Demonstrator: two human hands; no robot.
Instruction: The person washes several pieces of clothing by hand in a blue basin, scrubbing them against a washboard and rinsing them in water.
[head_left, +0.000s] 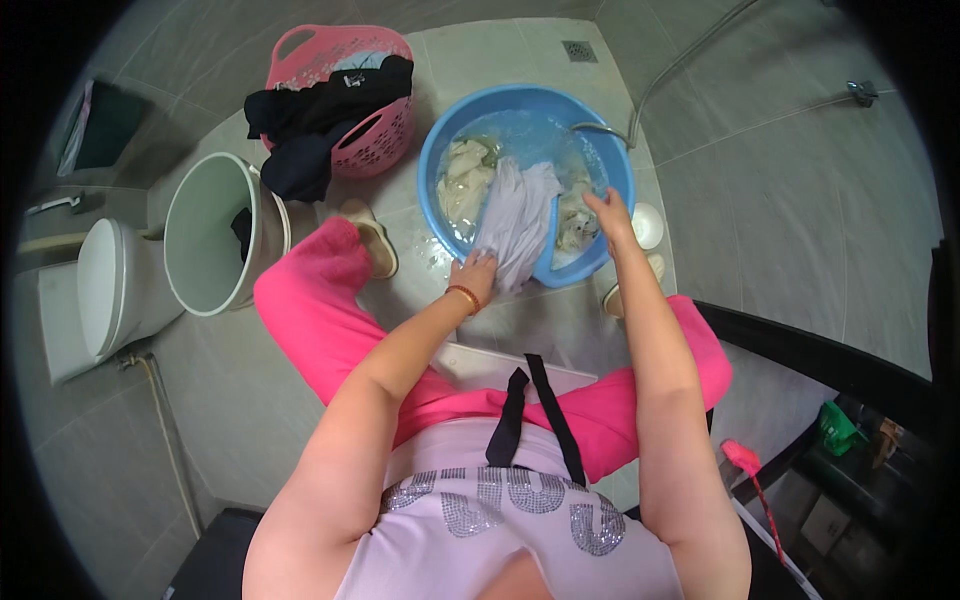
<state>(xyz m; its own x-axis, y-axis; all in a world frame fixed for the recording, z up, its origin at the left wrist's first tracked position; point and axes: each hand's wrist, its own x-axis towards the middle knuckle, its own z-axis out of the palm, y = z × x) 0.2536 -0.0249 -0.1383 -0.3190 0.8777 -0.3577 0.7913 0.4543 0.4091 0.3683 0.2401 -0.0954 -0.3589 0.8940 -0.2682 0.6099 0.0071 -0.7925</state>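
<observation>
A round blue basin (428, 190) holds water and wet clothes on the floor in front of me. A pale lavender garment (520, 215) is bunched in its middle and hangs over the near rim. My left hand (473, 277), with a reddish bracelet at the wrist, is closed on the garment's left edge by that rim. Over the basin's right side, my right hand (612, 218) has its fingers apart and holds nothing. Beneath it lies a wet patterned cloth (577, 225), partly under water. A cream cloth (466, 180) soaks at the basin's left.
A grey hose (640, 110) runs down into the basin. Left of it stand a pink laundry basket (375, 150) with dark clothes (335, 105) over its rim, a pale bucket (205, 240) and a white toilet (105, 285). A white bowl-like object (648, 226) sits at the basin's right.
</observation>
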